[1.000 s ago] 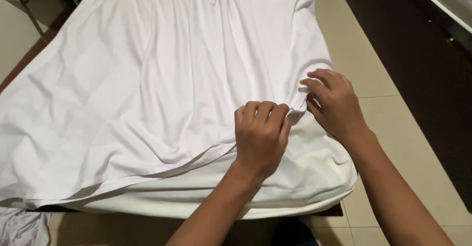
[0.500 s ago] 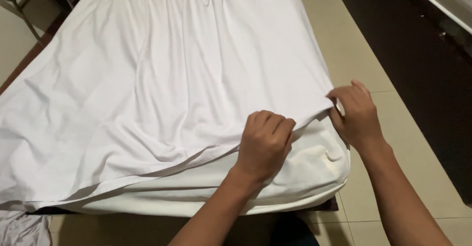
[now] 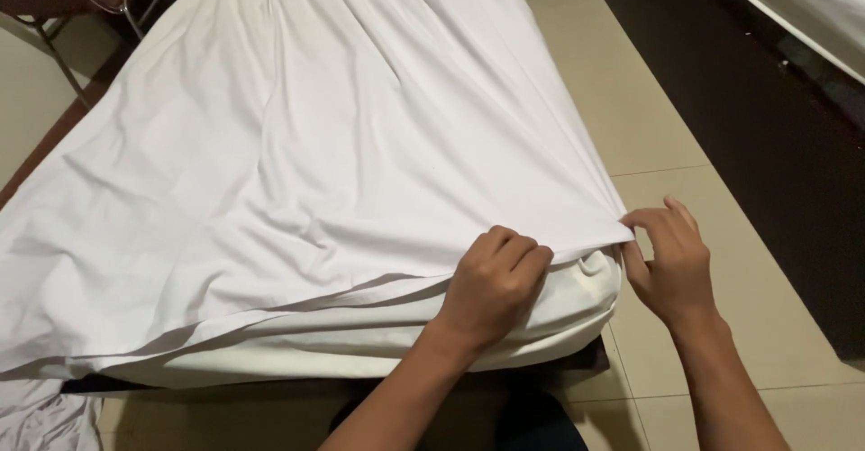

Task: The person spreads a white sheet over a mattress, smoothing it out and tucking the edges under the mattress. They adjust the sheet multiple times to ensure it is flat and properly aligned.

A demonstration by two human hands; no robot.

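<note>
A white sheet [image 3: 306,163] is spread over most of the mattress [image 3: 541,311], its cloth running in long soft folds from the far end toward the near edge. At the near right corner the sheet's corner is pinched between the thumb and fingertips of the right hand [image 3: 671,266], closed on the cloth and held just off the corner of the bed. The left hand [image 3: 491,289] is curled into a loose fist and pressed knuckles-down on the sheet's edge, just beside the corner; whether cloth is gripped inside it cannot be told. Judged from how things lie, the spreading is largely done: the top of the bed is covered and the cloth is drawn fairly flat on the right side. Left undone, it seems, are the near edge, where the sheet hangs loose above the exposed side of the mattress, and the left side, where wide ripples remain and the hem droops low. A heap of crumpled pale cloth [image 3: 40,415] lies on the tiled floor [image 3: 667,109] at the lower left, and a metal chair frame [image 3: 108,0] stands at the far left
</note>
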